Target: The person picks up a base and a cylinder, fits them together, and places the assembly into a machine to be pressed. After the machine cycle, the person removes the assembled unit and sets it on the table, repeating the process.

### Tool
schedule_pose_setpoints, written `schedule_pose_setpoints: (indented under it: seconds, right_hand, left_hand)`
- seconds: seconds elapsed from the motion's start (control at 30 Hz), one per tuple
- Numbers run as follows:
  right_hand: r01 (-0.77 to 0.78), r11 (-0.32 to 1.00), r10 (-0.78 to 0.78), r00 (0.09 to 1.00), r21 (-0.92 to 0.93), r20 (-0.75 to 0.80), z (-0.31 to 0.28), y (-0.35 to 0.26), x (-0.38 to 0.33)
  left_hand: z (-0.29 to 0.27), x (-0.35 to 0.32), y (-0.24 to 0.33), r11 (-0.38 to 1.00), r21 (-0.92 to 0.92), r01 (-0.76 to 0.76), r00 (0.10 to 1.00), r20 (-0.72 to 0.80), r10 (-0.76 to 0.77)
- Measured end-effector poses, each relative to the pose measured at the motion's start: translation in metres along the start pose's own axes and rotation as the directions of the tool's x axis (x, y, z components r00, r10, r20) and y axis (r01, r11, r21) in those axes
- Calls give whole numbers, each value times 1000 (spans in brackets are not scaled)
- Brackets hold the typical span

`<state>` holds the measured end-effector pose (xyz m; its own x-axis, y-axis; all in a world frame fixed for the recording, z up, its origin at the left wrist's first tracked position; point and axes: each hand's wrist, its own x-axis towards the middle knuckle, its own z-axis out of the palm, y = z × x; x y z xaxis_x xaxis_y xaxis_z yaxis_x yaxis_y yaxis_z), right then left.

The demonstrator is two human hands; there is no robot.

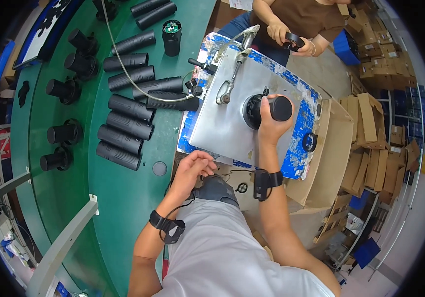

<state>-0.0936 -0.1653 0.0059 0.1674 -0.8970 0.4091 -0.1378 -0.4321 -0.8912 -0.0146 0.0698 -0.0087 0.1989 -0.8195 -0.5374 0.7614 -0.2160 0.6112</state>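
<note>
My right hand [273, 127] is wrapped round a black cylindrical housing [283, 109] with a round flat end. That housing stands at a black ring-shaped base [250, 113] on the bare metal plate [222, 126]; whether the two are joined is hidden by my fingers. My left hand [192, 171] hovers by the plate's near left edge, fingers loosely curled and a little apart, with nothing visible in them. A metal lever clamp [231, 81] is mounted on the plate. To the right, a black ring [309, 142] lies on the worn blue-and-white bench top [291, 161].
Several black tubes [126, 126] lie on the green table [123, 198] at left, near an upright one with a circuit board [172, 37]. More black housings [64, 133] line its far side. Across the bench, a co-worker's hands [291, 37] hold a black ring. Cardboard boxes [329, 153] stand at right.
</note>
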Motion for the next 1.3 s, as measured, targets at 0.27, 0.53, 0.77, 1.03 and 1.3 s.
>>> schedule_pose_setpoints:
  seconds: [0.27, 0.53, 0.77, 1.03, 1.3]
  right_hand:
    - [-160, 937, -35, 843, 312, 536, -38, 29, 32]
    - [-42, 973, -49, 923, 228, 381, -26, 30, 7]
    - [-43, 960, -89, 889, 276, 448, -31, 35, 14]
    - [-17, 957, -120, 886, 290, 448, -25, 28, 29]
    - [-121, 953, 7, 927, 279, 376, -33, 30, 17]
  left_hand:
    - [-4, 41, 90, 897, 271, -351, 934, 24, 358]
    - [2, 134, 136, 680, 570, -461, 853, 72, 518]
    - [-7, 193, 141, -84, 978, -191, 685, 194, 703]
    - [-12, 219, 160, -310, 948, 78, 843, 103, 528]
    - [-1, 216, 161, -410, 897, 166, 904, 29, 428]
